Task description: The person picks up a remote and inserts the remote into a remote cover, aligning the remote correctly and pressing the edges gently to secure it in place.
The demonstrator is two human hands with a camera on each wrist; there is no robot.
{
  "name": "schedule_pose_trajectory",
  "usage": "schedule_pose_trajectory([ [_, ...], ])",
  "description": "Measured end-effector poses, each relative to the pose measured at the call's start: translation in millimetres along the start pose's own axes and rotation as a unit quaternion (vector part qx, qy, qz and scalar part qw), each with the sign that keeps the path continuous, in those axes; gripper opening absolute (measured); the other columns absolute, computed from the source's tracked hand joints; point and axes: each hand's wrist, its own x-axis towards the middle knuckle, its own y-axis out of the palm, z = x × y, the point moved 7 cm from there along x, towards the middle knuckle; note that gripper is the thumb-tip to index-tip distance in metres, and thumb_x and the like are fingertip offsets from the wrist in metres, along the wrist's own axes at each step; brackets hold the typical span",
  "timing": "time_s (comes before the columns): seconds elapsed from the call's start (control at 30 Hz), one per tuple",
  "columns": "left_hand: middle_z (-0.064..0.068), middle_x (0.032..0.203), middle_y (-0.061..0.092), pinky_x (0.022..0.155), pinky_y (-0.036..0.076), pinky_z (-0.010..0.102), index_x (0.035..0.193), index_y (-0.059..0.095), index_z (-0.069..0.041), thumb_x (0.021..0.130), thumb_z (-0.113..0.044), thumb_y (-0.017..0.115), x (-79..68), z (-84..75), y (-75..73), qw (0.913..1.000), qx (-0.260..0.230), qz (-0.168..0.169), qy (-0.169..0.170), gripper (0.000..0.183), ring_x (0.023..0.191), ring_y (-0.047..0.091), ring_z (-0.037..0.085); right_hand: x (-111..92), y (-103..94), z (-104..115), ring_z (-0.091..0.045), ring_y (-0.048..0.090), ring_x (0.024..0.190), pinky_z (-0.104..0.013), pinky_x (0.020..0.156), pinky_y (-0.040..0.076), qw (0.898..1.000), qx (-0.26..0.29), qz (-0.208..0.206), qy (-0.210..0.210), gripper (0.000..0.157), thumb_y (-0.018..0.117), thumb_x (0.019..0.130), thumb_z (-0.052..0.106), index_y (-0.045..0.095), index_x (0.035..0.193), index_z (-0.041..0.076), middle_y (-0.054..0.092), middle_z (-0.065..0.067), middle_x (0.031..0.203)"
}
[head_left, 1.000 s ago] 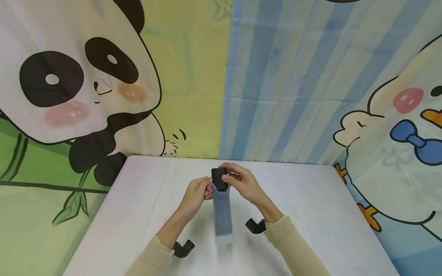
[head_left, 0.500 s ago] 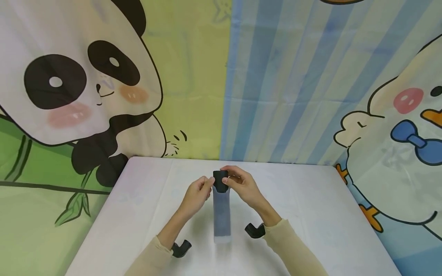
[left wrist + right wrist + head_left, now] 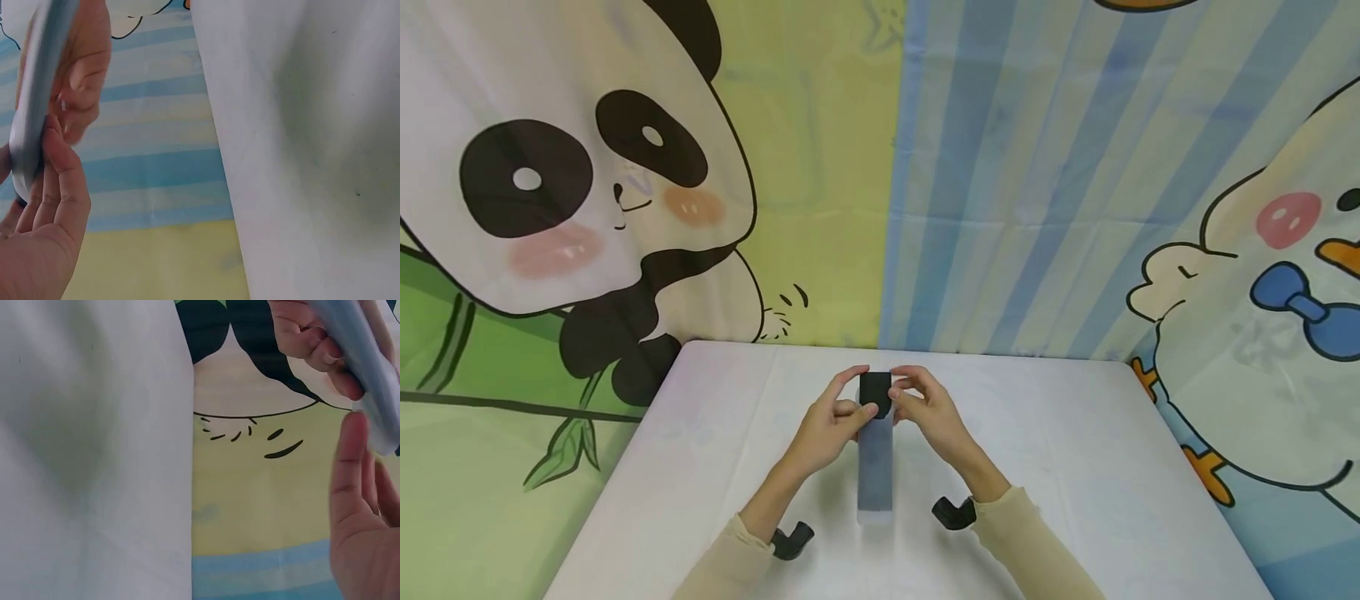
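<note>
A long, flat, grey-blue translucent case [image 3: 876, 467] with a black end piece [image 3: 875, 392] is held up in front of me, black end uppermost. My left hand [image 3: 827, 429] grips the upper part, thumb across the front of the black piece and index finger at its top corner. At the right edge, my right hand [image 3: 934, 410] pinches the black piece with thumb and curled fingers. In the left wrist view the fingers [image 3: 65, 187] lie along the side of the case [image 3: 37, 94]. In the right wrist view the case [image 3: 359, 350] slants between both hands.
A table [image 3: 1037, 433] with a white cover lies below the hands. Behind it hangs a printed cloth [image 3: 820, 167] with a panda and a white bird. Black bent pieces [image 3: 953, 513] stick out at both sleeves.
My left hand has gone from pinching the edge of the black piece to a wider grip, thumb on its front and index finger raised to the top. The case has shifted slightly left.
</note>
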Motion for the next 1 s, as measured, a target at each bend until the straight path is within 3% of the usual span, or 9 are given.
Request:
schedule_pose_trajectory([
  [0.13,0.005,0.074,0.069,0.068,0.058,0.039,0.148,0.041,-0.034,0.098,-0.029,0.068,-1.9,2.3,1.0,0.9999,0.004,-0.002,-0.009,0.057,0.066,0.065,0.023,0,-1.8,-5,-0.017,0.059,0.064,-0.027,0.058,0.053,0.997,0.070,0.000,0.032,0.026,0.060,0.102,0.012,0.056,0.113,-0.011,0.060,-0.010,0.081],
  [0.27,0.007,0.074,0.068,0.066,0.055,0.032,0.150,0.039,-0.027,0.100,-0.023,0.066,-4.3,0.2,6.5,0.9995,0.024,0.014,-0.014,0.057,0.064,0.061,0.019,1,-6.4,-4,-0.015,0.056,0.061,-0.023,0.053,0.048,0.992,0.117,-0.009,0.049,0.024,0.059,0.103,0.014,0.056,0.105,-0.011,0.058,-0.007,0.078],
  [0.43,0.011,0.072,0.066,0.064,0.052,0.032,0.148,0.041,-0.021,0.100,-0.015,0.064,-10.0,-21.4,4.1,0.9998,0.019,0.002,0.004,0.053,0.059,0.057,0.015,-3,1.3,-10,-0.017,0.052,0.058,-0.026,0.052,0.046,0.992,0.068,0.052,0.090,0.030,0.053,0.106,0.026,0.055,0.094,-0.002,0.054,-0.008,0.075],
  [0.57,0.012,0.075,0.068,0.063,0.050,0.029,0.148,0.042,-0.017,0.100,-0.012,0.064,-13.2,-34.4,2.7,0.9997,0.009,0.003,0.020,0.052,0.058,0.057,0.013,-7,6.6,-10,-0.018,0.050,0.058,-0.026,0.053,0.045,0.992,0.064,0.073,0.081,0.034,0.049,0.107,0.023,0.050,0.093,-0.007,0.052,-0.009,0.075],
  [0.77,0.012,0.078,0.069,0.056,0.041,0.024,0.148,0.043,-0.017,0.100,-0.013,0.065,-13.6,-35.4,4.8,0.9997,0.009,0.007,0.021,0.053,0.055,0.051,0.011,-4,5.1,-12,-0.016,0.046,0.057,-0.026,0.053,0.041,0.993,0.078,0.033,0.080,0.035,0.047,0.104,0.015,0.040,0.101,-0.019,0.049,-0.006,0.074],
  [1.0,0.009,0.077,0.070,0.055,0.040,0.025,0.145,0.046,-0.020,0.098,-0.012,0.067,-13.5,-39.4,4.2,0.9995,0.017,-0.005,0.027,0.052,0.056,0.054,0.012,0,4.3,-12,-0.015,0.044,0.056,-0.026,0.052,0.039,0.994,0.079,0.002,0.082,0.037,0.050,0.101,0.018,0.043,0.099,-0.019,0.047,-0.005,0.071],
])
